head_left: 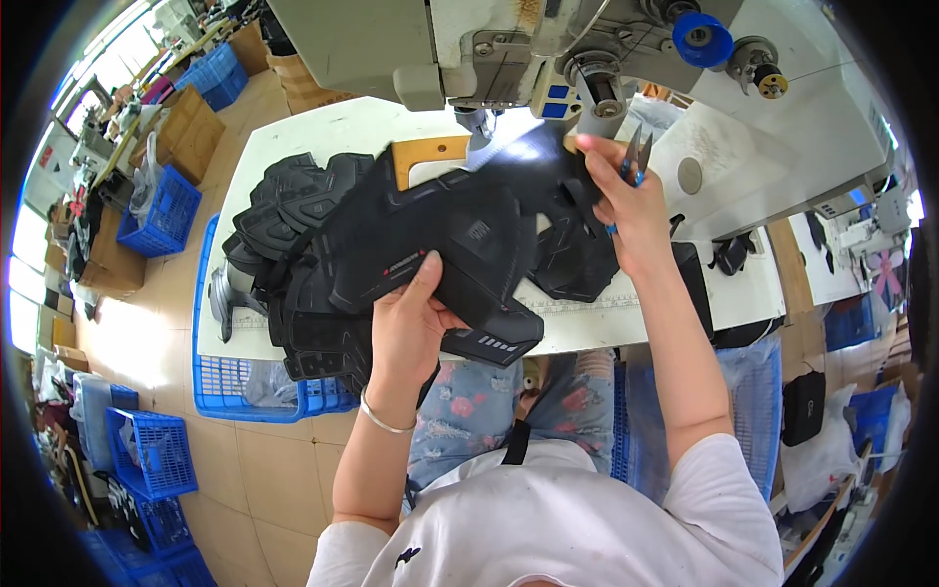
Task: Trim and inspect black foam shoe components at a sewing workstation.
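Observation:
My left hand (409, 328) grips the near edge of a black shoe-upper piece (460, 245), thumb on top. My right hand (626, 201) pinches the far end of the same piece up near the needle of the sewing machine (509, 49), and small blue-handled thread snips (633, 161) sit between its fingers. A heap of more black upper pieces (293, 215) lies on the white table (293, 132) to the left, partly under the held piece. A silver bangle rings my left wrist.
A blue plastic basket (220, 391) hangs at the table's left front edge. More blue crates (152, 450) and cardboard boxes (191, 132) stand on the floor to the left. A wooden guide (430, 152) lies by the needle. Another workstation (861, 245) is at the right.

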{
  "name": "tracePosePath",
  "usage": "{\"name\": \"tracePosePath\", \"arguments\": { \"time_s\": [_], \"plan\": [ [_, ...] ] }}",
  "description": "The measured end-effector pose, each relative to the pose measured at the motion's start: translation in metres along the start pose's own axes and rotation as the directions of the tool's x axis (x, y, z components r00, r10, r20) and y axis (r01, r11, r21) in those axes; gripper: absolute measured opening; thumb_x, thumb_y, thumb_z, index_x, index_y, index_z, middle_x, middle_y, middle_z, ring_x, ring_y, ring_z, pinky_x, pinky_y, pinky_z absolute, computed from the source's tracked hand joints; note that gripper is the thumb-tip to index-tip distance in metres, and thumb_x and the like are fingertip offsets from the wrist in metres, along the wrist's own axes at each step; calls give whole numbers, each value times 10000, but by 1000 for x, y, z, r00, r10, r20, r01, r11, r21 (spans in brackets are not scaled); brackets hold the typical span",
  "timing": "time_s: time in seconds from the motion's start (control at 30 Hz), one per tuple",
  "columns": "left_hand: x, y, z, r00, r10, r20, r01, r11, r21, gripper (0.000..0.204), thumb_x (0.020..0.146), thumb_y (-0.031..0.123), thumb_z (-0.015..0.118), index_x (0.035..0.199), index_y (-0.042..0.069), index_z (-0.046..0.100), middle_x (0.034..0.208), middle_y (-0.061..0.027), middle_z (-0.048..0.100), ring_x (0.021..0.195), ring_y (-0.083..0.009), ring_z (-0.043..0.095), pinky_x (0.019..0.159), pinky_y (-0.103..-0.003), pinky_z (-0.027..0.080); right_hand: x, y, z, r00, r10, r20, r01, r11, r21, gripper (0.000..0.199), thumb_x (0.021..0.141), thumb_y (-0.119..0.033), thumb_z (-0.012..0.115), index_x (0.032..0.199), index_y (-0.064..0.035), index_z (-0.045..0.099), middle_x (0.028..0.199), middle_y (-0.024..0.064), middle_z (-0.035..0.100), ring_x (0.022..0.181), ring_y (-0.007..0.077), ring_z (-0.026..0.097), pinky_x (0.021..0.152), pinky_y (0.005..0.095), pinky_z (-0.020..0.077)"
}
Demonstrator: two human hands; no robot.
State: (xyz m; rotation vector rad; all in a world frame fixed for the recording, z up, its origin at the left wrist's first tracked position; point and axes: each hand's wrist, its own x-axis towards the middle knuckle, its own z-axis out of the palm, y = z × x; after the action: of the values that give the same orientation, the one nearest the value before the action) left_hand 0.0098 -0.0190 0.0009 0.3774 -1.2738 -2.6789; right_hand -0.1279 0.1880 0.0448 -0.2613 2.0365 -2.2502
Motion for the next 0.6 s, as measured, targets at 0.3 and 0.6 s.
{"name": "tracePosePath", "arguments": {
  "time_s": [0.3, 0.6],
  "plan": [
    [0, -15, 16, 973, 162, -166, -185, 973, -140, 335, 1013, 241, 537, 1132, -69, 580, 1025, -178, 683, 848, -259, 718, 689, -390, 638, -43, 36, 19, 949, -298, 106, 313, 933, -179, 261, 926, -174, 656, 1146, -35, 637, 953, 17, 626, 792, 47, 532, 704, 194, 432],
    [-27, -30, 44, 981, 152, -124, -173, 968, -182, 385, 1044, 288, 456, 1215, -50, 529, 1143, -154, 645, 990, -265, 684, 809, -408, 619, -70, 24, 39, 979, 6, 204, -4, 1000, -10, 324, 893, -113, 675, 1176, 4, 566, 770, -22, 579, 669, 35, 489, 594, 198, 367]
  ]
}}
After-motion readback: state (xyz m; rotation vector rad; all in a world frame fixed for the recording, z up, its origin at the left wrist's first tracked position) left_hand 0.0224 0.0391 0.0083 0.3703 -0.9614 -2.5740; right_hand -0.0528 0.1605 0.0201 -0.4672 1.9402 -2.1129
